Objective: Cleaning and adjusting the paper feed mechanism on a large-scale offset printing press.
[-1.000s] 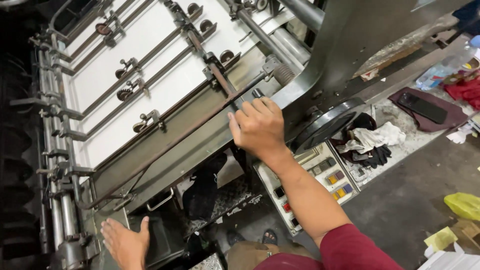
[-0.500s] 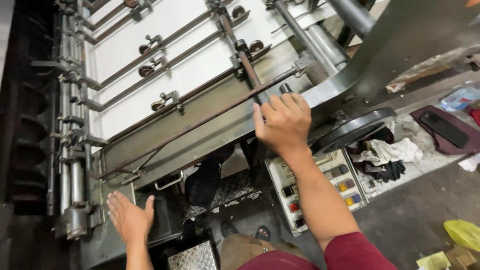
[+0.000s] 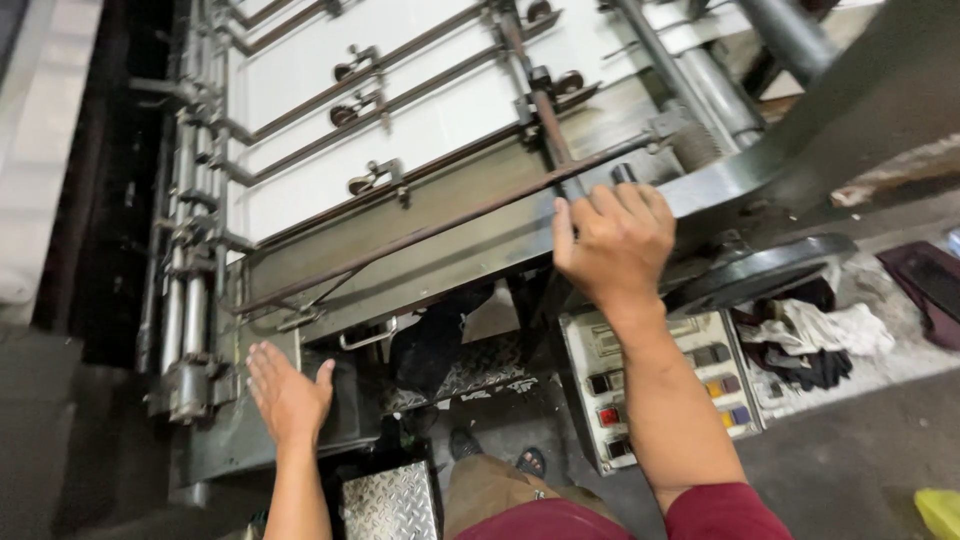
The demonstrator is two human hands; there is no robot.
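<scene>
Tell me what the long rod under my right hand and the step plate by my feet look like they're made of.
Long rod: likely steel, dull brownish and worn, possibly rusty. Step plate: apparently bright metal, with a raised diamond tread catching the light. The right hand rests at the rod's end.

- The right hand (image 3: 615, 245) grips the edge of the grey machine frame (image 3: 440, 255), fingers curled over it.
- The left hand (image 3: 288, 395) lies flat and spread on the frame's lower corner.
- White sheets (image 3: 420, 110) lie beneath metal rods (image 3: 400, 70).
- A button panel (image 3: 665, 385) sits below the right wrist.

Worn matt grey metal machine frame (image 3: 450, 260), smooth white paper sheets (image 3: 430, 110), embossed shiny metal step plate (image 3: 390, 505), crumpled cloth rags (image 3: 825, 335)
</scene>
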